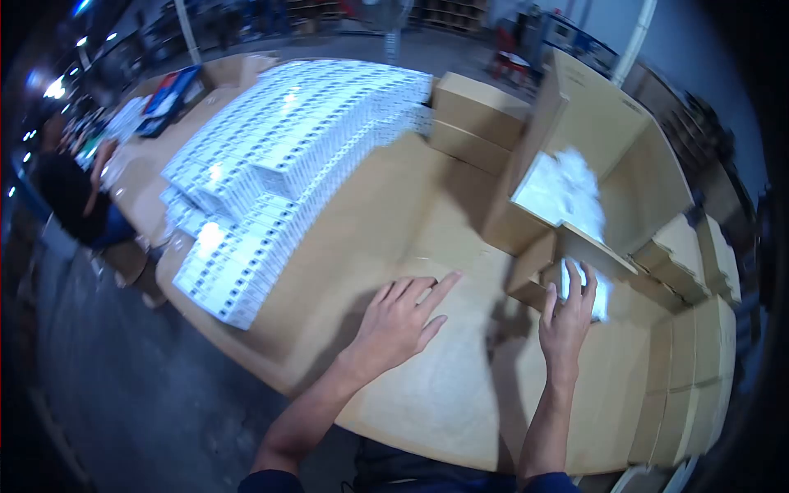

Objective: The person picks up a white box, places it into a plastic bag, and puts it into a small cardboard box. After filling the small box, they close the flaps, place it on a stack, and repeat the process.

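My left hand [399, 323] hovers over the brown table [448, 382] with its fingers stretched out and nothing in them. Farther right, my right hand [567, 329] has its fingers apart over a shiny white plastic packet [599, 301], fingertips right at its surface. That packet lies beside a small open cardboard box [532, 267], whose raised flap stands behind my fingers. Beyond it, a large open carton [538, 123] lies tilted, with a heap of white plastic packets [563, 191] in its mouth.
Rows of small white printed boxes [304, 115] are stacked along the table's left side. Closed brown cartons [477, 115] stand at the back. More brown boxes [678, 370] line the right edge. A seated person [78, 189] works at the far left.
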Demonstrator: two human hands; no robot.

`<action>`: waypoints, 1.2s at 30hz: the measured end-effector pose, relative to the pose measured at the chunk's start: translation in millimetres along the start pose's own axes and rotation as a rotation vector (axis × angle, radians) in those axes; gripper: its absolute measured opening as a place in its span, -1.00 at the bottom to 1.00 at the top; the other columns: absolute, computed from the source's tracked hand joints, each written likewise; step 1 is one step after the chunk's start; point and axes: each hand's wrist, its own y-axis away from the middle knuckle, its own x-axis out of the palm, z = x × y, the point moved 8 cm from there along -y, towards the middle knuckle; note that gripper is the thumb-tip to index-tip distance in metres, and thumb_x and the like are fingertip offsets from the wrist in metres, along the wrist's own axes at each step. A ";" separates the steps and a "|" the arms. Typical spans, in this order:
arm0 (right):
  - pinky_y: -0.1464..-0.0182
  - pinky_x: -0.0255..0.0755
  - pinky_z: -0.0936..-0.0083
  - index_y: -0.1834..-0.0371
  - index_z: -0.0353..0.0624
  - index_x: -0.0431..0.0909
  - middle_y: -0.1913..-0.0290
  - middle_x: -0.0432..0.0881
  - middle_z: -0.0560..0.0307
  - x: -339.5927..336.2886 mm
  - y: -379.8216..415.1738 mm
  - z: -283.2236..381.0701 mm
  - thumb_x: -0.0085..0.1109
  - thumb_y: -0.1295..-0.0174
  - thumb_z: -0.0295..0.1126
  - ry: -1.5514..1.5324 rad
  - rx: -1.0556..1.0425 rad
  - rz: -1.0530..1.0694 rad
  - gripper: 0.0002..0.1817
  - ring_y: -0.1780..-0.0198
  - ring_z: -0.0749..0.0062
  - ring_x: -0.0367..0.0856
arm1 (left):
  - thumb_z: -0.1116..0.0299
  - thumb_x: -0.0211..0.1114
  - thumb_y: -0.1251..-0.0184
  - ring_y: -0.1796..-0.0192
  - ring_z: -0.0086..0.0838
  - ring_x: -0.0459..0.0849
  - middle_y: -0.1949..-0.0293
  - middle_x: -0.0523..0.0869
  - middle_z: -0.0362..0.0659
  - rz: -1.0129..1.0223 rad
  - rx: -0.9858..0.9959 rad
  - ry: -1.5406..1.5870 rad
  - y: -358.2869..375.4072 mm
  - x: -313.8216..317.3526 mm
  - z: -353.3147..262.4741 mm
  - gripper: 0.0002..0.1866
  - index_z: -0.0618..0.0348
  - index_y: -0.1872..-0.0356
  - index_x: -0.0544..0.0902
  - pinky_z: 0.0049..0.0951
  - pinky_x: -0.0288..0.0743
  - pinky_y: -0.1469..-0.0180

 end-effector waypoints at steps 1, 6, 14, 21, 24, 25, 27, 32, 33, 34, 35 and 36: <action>-0.41 0.38 0.02 -0.37 -0.22 0.48 -0.43 0.40 -0.30 12.1 -4.0 25.1 0.25 -0.34 -0.54 -0.080 -0.121 0.051 -0.50 -0.43 -0.25 0.42 | 0.24 0.45 -0.32 -0.22 -0.14 0.60 -0.14 0.63 -0.01 -0.032 -0.041 -0.031 6.3 -21.9 11.9 -0.23 0.01 -0.56 0.40 -0.12 0.50 -0.25; -0.49 0.33 0.06 -0.39 -0.20 0.45 -0.46 0.43 -0.17 81.4 0.5 158.0 0.28 -0.27 -0.54 -0.328 -0.531 0.369 -0.43 -0.46 -0.16 0.39 | 0.45 0.45 -0.27 -0.24 -0.01 0.60 -0.16 0.64 0.06 -0.361 -0.223 -0.226 49.5 -124.4 86.8 -0.43 0.23 -0.33 0.55 -0.02 0.48 -0.29; -0.48 0.29 -0.01 -0.55 -0.23 0.13 -0.48 0.42 -0.17 190.6 -45.3 326.4 0.15 -0.27 -0.57 -0.578 -0.866 0.483 -0.25 -0.54 -0.16 0.30 | 0.53 0.40 -0.27 -0.38 0.02 0.53 -0.30 0.57 0.12 -0.400 -0.257 -0.299 24.7 -152.0 193.0 -0.30 0.24 -0.46 0.38 -0.06 0.44 -0.42; -0.50 0.28 0.03 -0.47 -0.41 0.22 -0.46 0.44 -0.25 212.1 -63.5 361.9 -0.08 -0.17 -0.66 -0.439 -0.886 0.389 -0.32 -0.52 -0.13 0.33 | 0.52 0.39 -0.27 -0.43 -0.01 0.51 -0.32 0.57 0.10 -0.339 -0.241 -0.375 13.0 -148.3 217.1 -0.26 0.19 -0.51 0.36 -0.07 0.42 -0.44; -0.48 0.28 0.02 -0.47 -0.42 0.22 -0.45 0.45 -0.25 218.4 -61.5 362.3 -0.10 -0.18 -0.66 -0.408 -0.900 0.396 -0.32 -0.52 -0.12 0.33 | 0.55 0.37 -0.28 -0.36 -0.05 0.55 -0.26 0.60 0.06 -0.337 -0.220 -0.412 15.1 -152.3 214.5 -0.28 0.16 -0.50 0.37 -0.07 0.45 -0.37; -0.48 0.28 0.02 -0.47 -0.42 0.22 -0.45 0.44 -0.25 218.2 -61.8 363.4 -0.10 -0.18 -0.66 -0.396 -0.902 0.405 -0.32 -0.52 -0.11 0.33 | 0.58 0.34 -0.29 -0.25 -0.12 0.61 -0.15 0.64 -0.01 -0.370 -0.217 -0.387 14.8 -156.3 211.9 -0.34 0.14 -0.46 0.46 -0.09 0.49 -0.28; -0.48 0.28 0.01 -0.48 -0.42 0.19 -0.46 0.42 -0.24 218.5 -61.3 365.1 -0.10 -0.18 -0.66 -0.373 -0.897 0.433 -0.31 -0.52 -0.11 0.33 | 0.58 0.36 -0.28 -0.21 -0.15 0.63 -0.10 0.65 -0.06 -0.385 -0.192 -0.451 14.4 -155.5 218.0 -0.40 0.12 -0.39 0.55 -0.11 0.51 -0.25; -0.46 0.25 -0.05 -0.54 -0.27 0.11 -0.33 0.57 -0.33 217.4 -64.8 357.5 -0.01 -0.28 -0.57 -0.490 -0.804 0.465 -0.30 -0.54 -0.21 0.29 | 0.55 0.43 -0.21 -0.10 -0.24 0.66 0.00 0.66 -0.15 -0.348 -0.197 -0.525 15.2 -154.2 225.5 -0.59 0.10 -0.13 0.73 -0.17 0.53 -0.15; -0.45 0.27 -0.04 -0.55 -0.26 0.10 -0.33 0.55 -0.36 206.0 -67.3 352.0 -0.01 -0.27 -0.58 -0.527 -0.810 0.415 -0.29 -0.52 -0.24 0.32 | 0.58 0.47 -0.14 -0.08 -0.24 0.65 0.01 0.65 -0.14 -0.367 -0.184 -0.522 16.8 -156.0 217.0 -0.61 0.14 -0.04 0.73 -0.17 0.52 -0.14; -0.44 0.29 -0.04 -0.56 -0.25 0.10 -0.33 0.54 -0.39 188.6 -68.7 345.5 -0.01 -0.27 -0.58 -0.560 -0.816 0.366 -0.27 -0.49 -0.28 0.35 | 0.58 0.48 -0.12 -0.08 -0.23 0.64 0.02 0.64 -0.14 -0.391 -0.170 -0.504 18.7 -159.4 204.6 -0.61 0.14 -0.03 0.73 -0.16 0.51 -0.14; -0.44 0.30 -0.04 -0.57 -0.24 0.09 -0.32 0.53 -0.41 170.4 -69.5 337.8 -0.01 -0.26 -0.59 -0.593 -0.822 0.317 -0.26 -0.46 -0.31 0.38 | 0.59 0.49 -0.10 -0.09 -0.22 0.64 0.02 0.64 -0.13 -0.414 -0.156 -0.484 21.1 -163.0 190.8 -0.61 0.14 -0.01 0.73 -0.16 0.50 -0.14; -0.42 0.33 -0.04 -0.58 -0.21 0.09 -0.30 0.54 -0.42 160.5 -70.7 326.1 0.00 -0.27 -0.59 -0.645 -0.726 0.430 -0.25 -0.42 -0.32 0.42 | 0.59 0.50 -0.07 -0.09 -0.21 0.64 0.03 0.63 -0.13 -0.434 -0.141 -0.463 23.3 -165.4 176.2 -0.60 0.15 0.00 0.73 -0.15 0.50 -0.13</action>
